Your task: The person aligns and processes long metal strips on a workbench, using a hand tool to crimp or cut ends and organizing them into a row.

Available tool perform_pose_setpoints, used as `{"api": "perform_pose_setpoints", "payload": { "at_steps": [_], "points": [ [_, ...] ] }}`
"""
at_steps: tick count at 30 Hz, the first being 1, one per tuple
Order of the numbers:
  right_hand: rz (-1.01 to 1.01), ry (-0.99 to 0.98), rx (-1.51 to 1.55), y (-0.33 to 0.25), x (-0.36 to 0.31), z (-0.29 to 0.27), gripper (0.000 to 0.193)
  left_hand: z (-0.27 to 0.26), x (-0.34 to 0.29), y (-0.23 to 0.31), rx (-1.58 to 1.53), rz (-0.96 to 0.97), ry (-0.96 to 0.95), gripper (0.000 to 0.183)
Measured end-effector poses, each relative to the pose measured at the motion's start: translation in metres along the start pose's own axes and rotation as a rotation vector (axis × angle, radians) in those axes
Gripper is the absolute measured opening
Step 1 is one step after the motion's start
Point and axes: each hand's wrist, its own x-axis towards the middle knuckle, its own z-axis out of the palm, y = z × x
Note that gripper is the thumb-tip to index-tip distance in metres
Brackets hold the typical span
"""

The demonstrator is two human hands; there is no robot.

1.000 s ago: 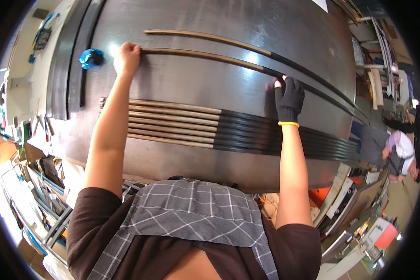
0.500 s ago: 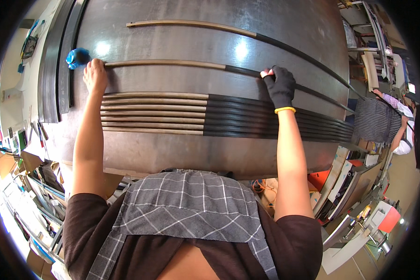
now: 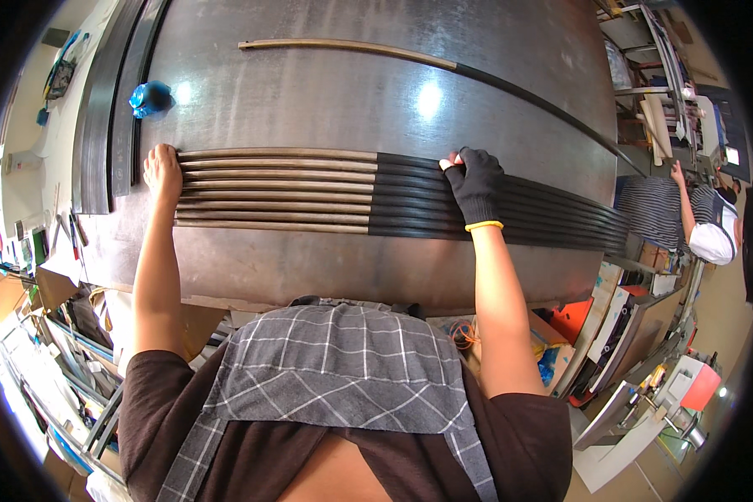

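Several long thin strips lie side by side in a row (image 3: 343, 201) on the metal table top; each is brown at the left and black toward the right. At the row's far edge is a strip (image 3: 276, 154) whose left end sits under the closed fingers of my bare left hand (image 3: 164, 174). My right hand (image 3: 475, 186), in a black glove with bare fingertips and a yellow cuff, pinches the black part of the same strip. Farther back, one more such strip (image 3: 351, 50) lies apart, slanting to the right.
A crumpled blue wrapped lump (image 3: 150, 99) sits beyond my left hand. Dark flat bars (image 3: 109, 109) run along the table's left side. At the right, a co-worker in a striped apron (image 3: 651, 209) stands by the table's end. Boards and a red-and-white machine (image 3: 699, 383) stand at the lower right.
Both hands have brought the strip toward me, from the gap behind the row to the row's far edge. The co-worker's arm has shifted.
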Motion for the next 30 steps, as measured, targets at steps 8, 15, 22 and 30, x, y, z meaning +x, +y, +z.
{"api": "perform_pose_setpoints", "payload": {
  "at_steps": [8, 15, 22, 30],
  "points": [
    [-0.012, 0.062, 0.015, -0.013, -0.010, -0.004, 0.027, -0.017, -0.011, 0.018, -0.097, -0.064, 0.074, 0.024],
    [-0.030, 0.248, 0.100, -0.025, -0.046, -0.018, 0.039, -0.039, -0.026, 0.041, -0.281, -0.116, 0.178, 0.028],
    [-0.049, 0.314, 0.063, -0.012, -0.048, -0.021, 0.039, -0.042, -0.025, 0.052, -0.367, -0.091, 0.119, 0.029],
    [-0.142, 0.267, -0.284, 0.012, 0.076, 0.001, 0.067, -0.020, 0.045, 0.075, -0.433, 0.010, 0.193, 0.035]
  ]
}}
